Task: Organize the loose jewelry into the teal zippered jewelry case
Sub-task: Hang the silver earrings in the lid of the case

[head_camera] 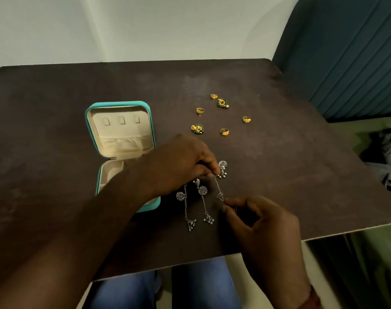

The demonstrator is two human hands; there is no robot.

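Note:
The teal jewelry case (90, 121) lies open at the table's left, cream lining showing. My left forearm crosses its lower half. My left hand (183, 162) pinches the top of a silver chain earring (222, 169) near its round disc. My right hand (260, 221) pinches the lower end of the same chain at its hook. Two more silver chain earrings (203, 204) lie flat just left of it. Further back lie several gold rings (224, 131) and two gold-and-green earrings (197, 128).
The dark brown table (56, 108) has a front edge close to my knees. A blue padded panel (346, 52) stands at the back right. Dark cloth (388, 157) lies off the table's right edge.

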